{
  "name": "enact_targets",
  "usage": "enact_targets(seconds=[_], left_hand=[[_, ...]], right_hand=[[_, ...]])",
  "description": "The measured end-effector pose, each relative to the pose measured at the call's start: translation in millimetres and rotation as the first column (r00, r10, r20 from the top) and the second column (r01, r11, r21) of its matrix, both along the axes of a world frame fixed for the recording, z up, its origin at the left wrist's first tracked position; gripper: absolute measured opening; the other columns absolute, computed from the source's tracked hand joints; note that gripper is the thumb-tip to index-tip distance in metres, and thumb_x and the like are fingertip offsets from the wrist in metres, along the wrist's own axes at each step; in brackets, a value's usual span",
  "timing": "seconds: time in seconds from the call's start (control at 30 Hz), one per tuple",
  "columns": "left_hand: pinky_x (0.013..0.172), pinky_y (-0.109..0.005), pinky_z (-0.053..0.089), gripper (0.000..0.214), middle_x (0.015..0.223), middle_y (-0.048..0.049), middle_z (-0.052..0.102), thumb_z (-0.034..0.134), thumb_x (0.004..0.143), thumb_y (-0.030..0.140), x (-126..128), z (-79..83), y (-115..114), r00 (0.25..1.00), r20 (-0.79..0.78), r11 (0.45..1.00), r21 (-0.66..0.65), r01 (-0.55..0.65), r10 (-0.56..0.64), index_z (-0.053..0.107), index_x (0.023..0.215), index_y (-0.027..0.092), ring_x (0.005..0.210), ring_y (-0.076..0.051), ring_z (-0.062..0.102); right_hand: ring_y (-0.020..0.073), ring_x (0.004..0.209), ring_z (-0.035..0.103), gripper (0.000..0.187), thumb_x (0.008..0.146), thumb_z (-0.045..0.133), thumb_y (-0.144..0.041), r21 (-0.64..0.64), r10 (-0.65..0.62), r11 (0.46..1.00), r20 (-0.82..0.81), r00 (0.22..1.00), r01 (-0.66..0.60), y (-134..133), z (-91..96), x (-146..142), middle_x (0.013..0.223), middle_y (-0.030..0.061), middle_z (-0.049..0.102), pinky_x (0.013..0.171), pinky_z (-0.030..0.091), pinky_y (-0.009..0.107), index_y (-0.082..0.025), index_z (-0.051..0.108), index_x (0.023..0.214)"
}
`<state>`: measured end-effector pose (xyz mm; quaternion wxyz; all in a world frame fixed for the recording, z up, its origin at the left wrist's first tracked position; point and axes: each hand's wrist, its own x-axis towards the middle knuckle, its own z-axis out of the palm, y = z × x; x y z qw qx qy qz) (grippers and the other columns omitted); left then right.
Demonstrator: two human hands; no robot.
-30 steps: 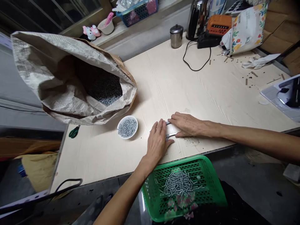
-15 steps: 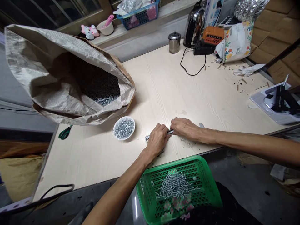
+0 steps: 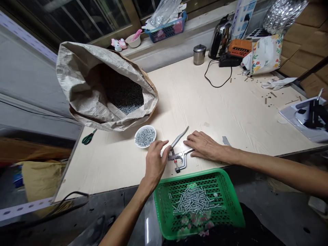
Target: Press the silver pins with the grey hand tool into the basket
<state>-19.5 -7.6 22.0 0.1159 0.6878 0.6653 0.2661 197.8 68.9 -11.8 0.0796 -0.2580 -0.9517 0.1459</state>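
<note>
A metal press plier tool (image 3: 178,153) lies on the pale table (image 3: 230,109) near its front edge, handles spread apart. My right hand (image 3: 205,146) rests flat on the lower handle, fingers stretched out. My left hand (image 3: 154,161) hovers just left of the tool's head, fingers loosely curled and apart, holding nothing I can see. A small white bowl (image 3: 145,135) of little metal pieces sits just beyond my left hand. A green basket (image 3: 232,205) with several metal pieces sits below the table edge in front of me.
A big open paper sack (image 3: 84,92) full of small metal parts lies at the back left. Green scissors (image 3: 89,137) lie beside it. A kettle (image 3: 221,36), a steel canister (image 3: 199,54), a black cord (image 3: 217,80) and a white machine (image 3: 307,118) stand toward the back right.
My left hand has let go of the tool and moved left off it, uncovering the tool with its handles sprung apart. My right hand stays on the lower handle.
</note>
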Motion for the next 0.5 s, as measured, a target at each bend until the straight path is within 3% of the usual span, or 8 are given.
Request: enact_targets(seconds=[0.07, 0.23, 0.4, 0.5], left_hand=[[0.072, -0.03, 0.047, 0.021, 0.087, -0.0058, 0.067, 0.053, 0.091, 0.03, -13, 6.8, -16, 0.995, 0.049, 0.995, -0.06, -0.082, 0.085, 0.069, 0.09, 0.017, 0.08, -0.018, 0.062], [0.064, -0.027, 0.044, 0.023, 0.08, -0.0033, 0.069, 0.056, 0.088, 0.033, -27, 2.9, -43, 0.974, 0.114, 0.962, -0.217, -0.168, 0.196, 0.07, 0.079, 0.018, 0.071, -0.016, 0.063], [0.064, -0.027, 0.044, 0.024, 0.077, -0.0031, 0.068, 0.056, 0.086, 0.035, -31, -8.3, -47, 0.951, 0.145, 0.938, -0.258, -0.231, 0.274, 0.069, 0.075, 0.018, 0.07, -0.017, 0.063], [0.065, -0.027, 0.044, 0.024, 0.078, -0.0034, 0.068, 0.055, 0.087, 0.034, -27, -12.6, -46, 0.958, 0.12, 0.932, -0.289, -0.218, 0.261, 0.069, 0.076, 0.018, 0.071, -0.017, 0.063]], right_hand=[[0.0224, 0.09, 0.046, 0.01, 0.092, 0.056, -0.024, -0.031, 0.0, 1.0, -0.043, 0.999, -0.001, -4, -14.3, -6, 0.097, 0.0087, 0.058, 0.077, 0.039, 0.036, -0.017, 0.06, 0.097], [0.0198, 0.085, 0.042, 0.02, 0.099, 0.041, -0.023, -0.081, 0.022, 0.996, -0.205, 0.978, -0.039, -4, -38.6, -11, 0.091, 0.0066, 0.058, 0.074, 0.034, 0.032, -0.017, 0.06, 0.094], [0.0198, 0.083, 0.041, 0.025, 0.099, 0.037, -0.021, -0.077, 0.0, 0.997, -0.214, 0.977, -0.017, -1, -45.3, -11, 0.09, 0.0073, 0.056, 0.072, 0.034, 0.032, -0.017, 0.061, 0.093], [0.0197, 0.083, 0.042, 0.027, 0.1, 0.035, -0.024, -0.115, -0.029, 0.993, -0.264, 0.964, -0.001, -1, -45.5, -12, 0.091, 0.0077, 0.055, 0.074, 0.036, 0.033, -0.018, 0.061, 0.095]])
